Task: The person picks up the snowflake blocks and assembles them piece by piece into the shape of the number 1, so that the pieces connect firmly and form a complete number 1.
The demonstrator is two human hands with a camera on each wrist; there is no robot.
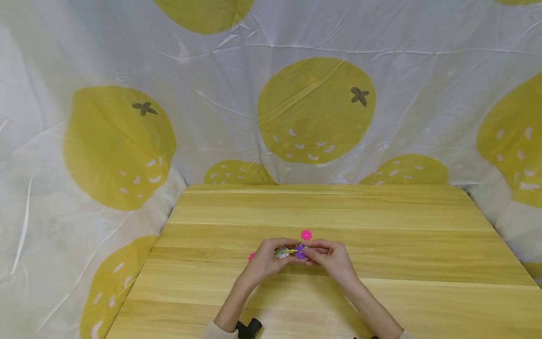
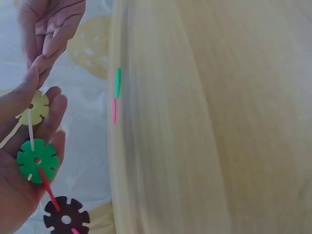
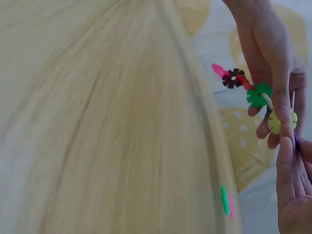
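My left hand [image 1: 266, 260] grips a chain of interlocked notched plastic discs at its yellow disc [image 2: 40, 111]. From there the chain runs over the palm through a white disc seen edge-on, a green disc [image 2: 43, 152], a red one [image 3: 245, 83], a dark brown one [image 2: 54, 208] and a pink one [image 3: 218, 70]. My right hand [image 1: 332, 259] pinches a purple disc [image 1: 300, 253] against the yellow one, fingertips meeting those of the left. The wrist views mostly hide the purple disc behind fingers; whether its slot is joined to the yellow disc I cannot tell.
A pink disc [image 1: 306, 235] lies on the wooden table [image 1: 402, 254] just beyond the hands. Near it a green disc [image 2: 118, 83] shows edge-on in the wrist views. A lemon-print cloth [image 1: 228, 103] hangs behind the table and along its left side.
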